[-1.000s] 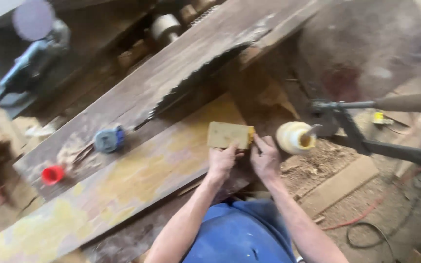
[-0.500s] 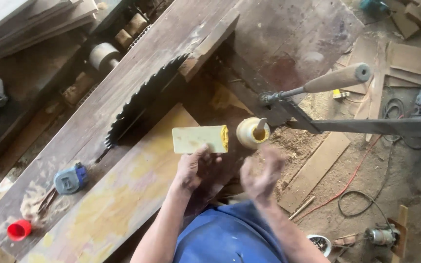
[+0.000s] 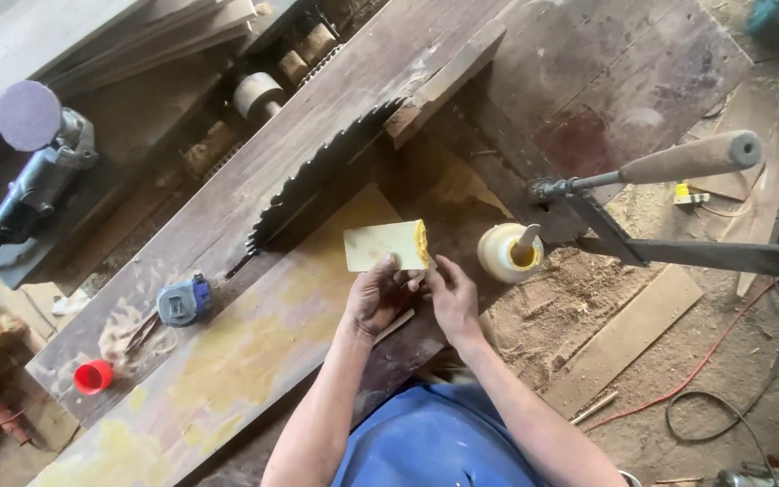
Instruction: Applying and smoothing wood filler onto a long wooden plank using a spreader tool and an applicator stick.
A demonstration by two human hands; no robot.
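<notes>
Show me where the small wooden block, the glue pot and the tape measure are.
wooden block (image 3: 380, 245), head view, on its pale flat face.
glue pot (image 3: 505, 255), head view, on its cream side wall.
tape measure (image 3: 183, 300), head view, on its grey-blue case.

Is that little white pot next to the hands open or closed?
Open. The white pot has no lid on, yellow glue shows inside, and a stick leans out of its mouth.

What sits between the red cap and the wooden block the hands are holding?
In the head view, a blue tape measure lies between the red cap and the pale wooden block, on the yellow-stained plank.
</notes>
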